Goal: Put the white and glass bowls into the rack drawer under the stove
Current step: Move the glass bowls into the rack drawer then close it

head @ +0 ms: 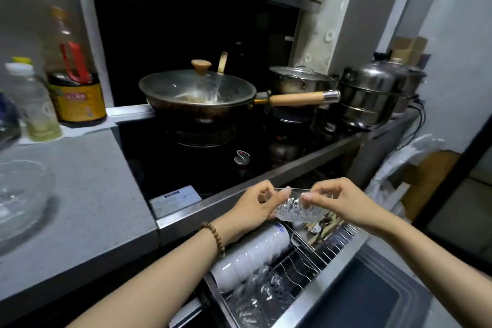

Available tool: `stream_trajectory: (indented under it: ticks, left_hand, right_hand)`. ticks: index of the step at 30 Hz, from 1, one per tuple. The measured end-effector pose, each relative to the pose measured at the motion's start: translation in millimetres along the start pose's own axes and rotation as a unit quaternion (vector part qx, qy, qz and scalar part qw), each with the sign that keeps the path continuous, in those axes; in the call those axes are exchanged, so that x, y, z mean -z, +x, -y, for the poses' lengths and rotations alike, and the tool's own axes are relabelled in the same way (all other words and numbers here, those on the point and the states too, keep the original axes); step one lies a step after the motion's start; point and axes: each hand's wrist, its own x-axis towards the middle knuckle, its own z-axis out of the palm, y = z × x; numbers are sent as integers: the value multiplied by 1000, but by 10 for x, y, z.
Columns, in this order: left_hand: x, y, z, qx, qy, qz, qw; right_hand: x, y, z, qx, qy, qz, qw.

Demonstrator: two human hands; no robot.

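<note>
Cut-glass bowl [290, 206] between 2 hands

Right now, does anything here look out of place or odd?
Nothing is spilled or broken. One point: the wok's wooden handle sticks out sideways in front of the steel pot. Both hands, left hand and right hand, hold a glass bowl above the open rack drawer.
</note>
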Motion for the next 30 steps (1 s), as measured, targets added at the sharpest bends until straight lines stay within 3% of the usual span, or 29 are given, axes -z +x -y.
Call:
stream_trajectory:
  ticks: [9,14,20,24,30]
  left_hand:
    - [-425,409,978,100,-38,-26,994]
    - [-368,515,1399,169,-64,-50,982]
    - [-205,393,2067,158,162,-40,973]
    - [-181,314,2429,120,387,-8,914]
    - [-219,237,2741,124,498,44,857]
  right_hand:
    - [-231,-2,-953,-119,93,36,988]
    - [-380,145,-1324,-215,152,52,963]
    - [-610,331,-1732,-285,151,37,946]
    - [-758,419,-2040,-328,152,33,932]
    - [-959,522,-2409,-436,167,31,884]
